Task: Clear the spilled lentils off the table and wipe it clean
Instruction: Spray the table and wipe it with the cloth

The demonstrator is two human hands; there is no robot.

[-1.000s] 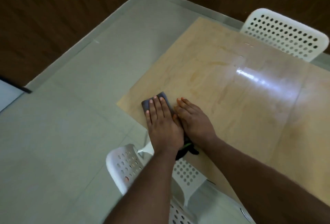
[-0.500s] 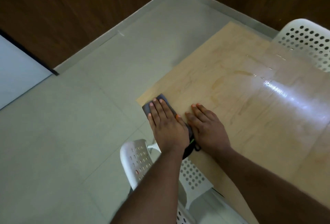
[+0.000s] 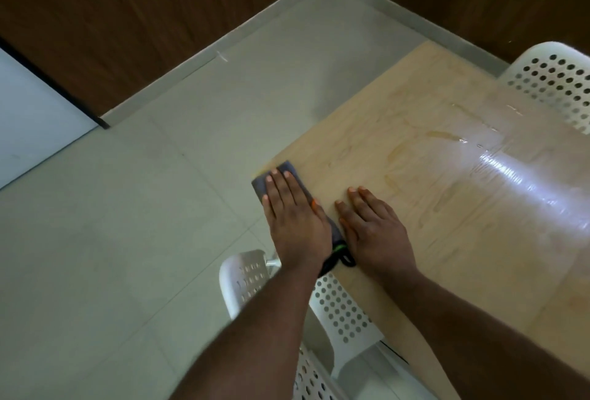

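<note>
A folded dark grey cloth (image 3: 265, 183) with a black loop and green tag lies at the near left corner of the light wooden table (image 3: 447, 195). My left hand (image 3: 293, 221) presses flat on the cloth with straight fingers. My right hand (image 3: 373, 230) lies flat on the bare tabletop just right of the cloth, its side touching the cloth's edge. Wet streaks shine on the wood to the right. No lentils show on the table.
A white perforated chair (image 3: 335, 310) stands under the table's near edge below my arms. Another white perforated chair (image 3: 555, 80) sits at the far right corner. Grey tiled floor (image 3: 159, 208) spreads to the left, bounded by dark wood walls.
Both hands and the cloth have stayed at the table's near left corner. My right hand has slid slightly away from the left one. The view has shifted left.
</note>
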